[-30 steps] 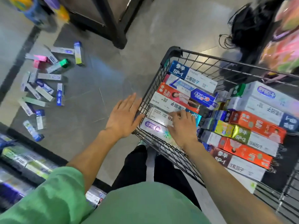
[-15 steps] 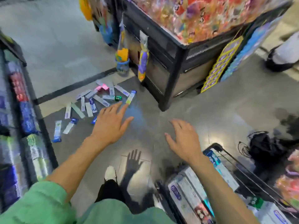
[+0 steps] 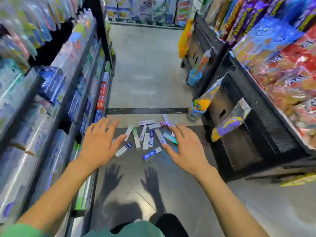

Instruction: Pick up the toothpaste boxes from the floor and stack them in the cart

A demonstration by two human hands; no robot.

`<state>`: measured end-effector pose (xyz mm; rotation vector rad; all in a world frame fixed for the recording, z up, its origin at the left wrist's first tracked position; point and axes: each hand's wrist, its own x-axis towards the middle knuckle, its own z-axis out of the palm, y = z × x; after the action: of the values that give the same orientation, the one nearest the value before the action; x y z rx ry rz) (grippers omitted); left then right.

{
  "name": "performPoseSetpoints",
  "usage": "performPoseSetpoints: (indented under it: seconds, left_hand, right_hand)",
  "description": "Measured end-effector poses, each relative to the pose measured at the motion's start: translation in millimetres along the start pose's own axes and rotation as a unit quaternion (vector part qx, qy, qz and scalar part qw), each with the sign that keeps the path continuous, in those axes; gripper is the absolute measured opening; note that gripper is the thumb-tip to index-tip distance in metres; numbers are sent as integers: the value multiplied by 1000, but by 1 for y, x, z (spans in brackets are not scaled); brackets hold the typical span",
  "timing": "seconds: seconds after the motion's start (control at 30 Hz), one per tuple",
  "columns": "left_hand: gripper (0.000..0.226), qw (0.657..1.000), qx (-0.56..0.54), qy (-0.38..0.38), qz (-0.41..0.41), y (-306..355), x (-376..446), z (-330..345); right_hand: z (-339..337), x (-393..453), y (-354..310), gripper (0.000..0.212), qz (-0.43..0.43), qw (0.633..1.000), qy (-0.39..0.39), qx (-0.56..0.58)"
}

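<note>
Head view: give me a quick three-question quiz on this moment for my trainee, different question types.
1. True or false: the left hand already holds a toothpaste box.
2. Multiple choice: the scattered toothpaste boxes lie A) on the shelf, B) on the floor between the two hands, C) inside the blue bucket.
3. Fill in: the right hand has its fingers spread and holds ____.

Key: 1 false; both hands are open above the pile. 2 B. 3 nothing.
</note>
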<state>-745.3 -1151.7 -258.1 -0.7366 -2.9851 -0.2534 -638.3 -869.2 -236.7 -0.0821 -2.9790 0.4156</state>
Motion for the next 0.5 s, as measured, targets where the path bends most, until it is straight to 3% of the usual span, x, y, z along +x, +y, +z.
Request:
performPoseSetpoints:
  seconds: [0.33,0.5]
  left_hand:
    - [83,989,5,-18,-147,-85,69,6]
    - [77,984,19,-33,-172,-117,121,11]
  right_hand:
    - [49,180,-30,82,-107,990,-89,-9]
    - [75,273,-28,76,-153,982,-109,-2]
